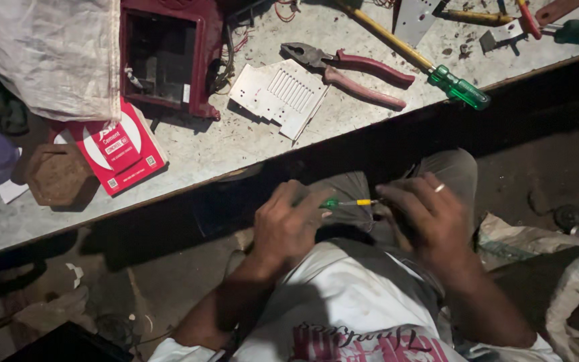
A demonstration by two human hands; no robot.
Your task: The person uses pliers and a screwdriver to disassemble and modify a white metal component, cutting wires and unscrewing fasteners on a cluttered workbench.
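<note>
Small screwdriver (pixel 346 202), green-yellow, below counter (pixel 249 151) edge, over lap. Left hand (pixel 288 224) closed on handle; right hand (pixel 423 218) closed near tip, held object hidden. Dim light: tip likely slips, jabs fingers. Pliers (pixel 353 70) on counter, well above.

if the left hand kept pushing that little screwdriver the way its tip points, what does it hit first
Most likely the right hand: the small green and yellow screwdriver in the left hand points straight at its fingers, though depth is hard to judge.
</note>
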